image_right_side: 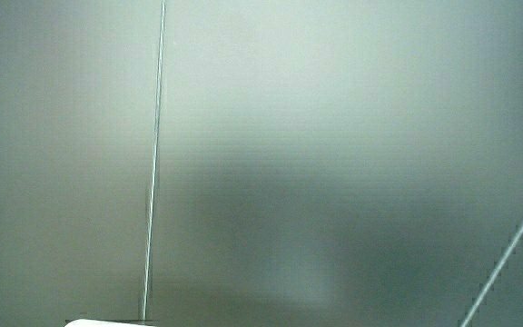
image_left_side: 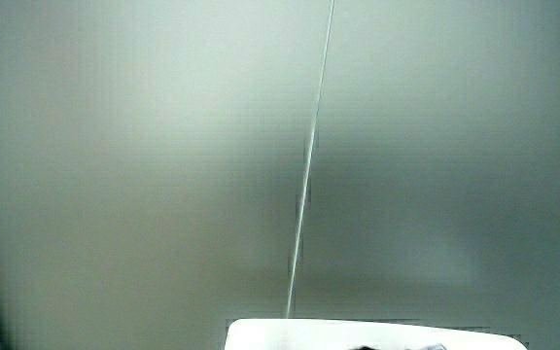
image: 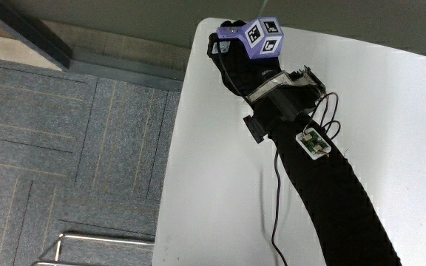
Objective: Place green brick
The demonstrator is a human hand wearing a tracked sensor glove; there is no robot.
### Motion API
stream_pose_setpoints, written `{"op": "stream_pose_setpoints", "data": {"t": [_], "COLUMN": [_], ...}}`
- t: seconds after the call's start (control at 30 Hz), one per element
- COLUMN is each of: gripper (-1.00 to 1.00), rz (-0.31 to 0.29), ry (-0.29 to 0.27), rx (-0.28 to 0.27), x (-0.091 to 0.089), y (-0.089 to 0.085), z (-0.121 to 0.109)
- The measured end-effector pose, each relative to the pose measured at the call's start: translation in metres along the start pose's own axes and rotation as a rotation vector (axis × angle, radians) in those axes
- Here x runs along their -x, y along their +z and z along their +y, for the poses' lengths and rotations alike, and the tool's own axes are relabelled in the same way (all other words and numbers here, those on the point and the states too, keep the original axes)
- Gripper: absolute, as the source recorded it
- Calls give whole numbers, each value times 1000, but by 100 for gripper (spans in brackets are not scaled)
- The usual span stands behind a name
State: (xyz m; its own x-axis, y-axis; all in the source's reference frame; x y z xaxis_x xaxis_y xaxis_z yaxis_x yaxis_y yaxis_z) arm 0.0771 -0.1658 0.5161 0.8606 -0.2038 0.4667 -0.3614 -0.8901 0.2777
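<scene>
The green brick is something we cannot place: no view shows it plainly, and we cannot tell whether it lies under the hand (image: 237, 65). In the main view the hand sits at the rounded corner of the white counter (image: 213, 185), right at the edge where the counter meets the floor. We cannot tell whether the hand is clenched, released or grasping anything, since only its back faces us.

On the back of the hand, just above the counter's corner, stands the purple cube (image: 259, 37) with black-and-white patterns on its faces. The forearm (image: 339, 207), in a black sleeve, runs from the corner across the counter toward the person. At the wrist, a little nearer to the person than the corner, a black and grey bracket (image: 283, 92) is strapped around the arm. Just beside it on the sleeve sits a small green circuit board (image: 314, 142) with thin wires looping from it. A thin dark cable (image: 275, 192) trails from the wrist down onto the counter, lying near the forearm.

Next to the counter's edge we see grey carpet tiles (image: 65, 133) on the floor, and on them a metal frame (image: 95, 240), well apart from the corner.

Both side views show only a pale wall (image_left_side: 144, 146) (image_right_side: 334, 136) with a thin seam (image_left_side: 309, 165) (image_right_side: 155, 154) and a sliver of the counter's edge.
</scene>
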Motion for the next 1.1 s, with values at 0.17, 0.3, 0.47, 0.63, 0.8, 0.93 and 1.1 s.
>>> {"op": "stream_pose_setpoints", "data": {"t": [0.17, 0.3, 0.47, 0.63, 0.8, 0.93, 1.1], "gripper": [-19, -35, -54, -73, -92, -100, -100], "rz": [-27, -39, -65, -70, -18, -28, -17], "ry": [15, 10, 15, -8, 2, 20, 47], "rx": [12, 37, 40, 65, 76, 64, 48], "x": [1, -2, 1, -4, -2, -1, -1], "y": [0, -7, -7, -12, -13, -13, -15], "z": [-1, 1, -3, -2, -5, -5, -8]}}
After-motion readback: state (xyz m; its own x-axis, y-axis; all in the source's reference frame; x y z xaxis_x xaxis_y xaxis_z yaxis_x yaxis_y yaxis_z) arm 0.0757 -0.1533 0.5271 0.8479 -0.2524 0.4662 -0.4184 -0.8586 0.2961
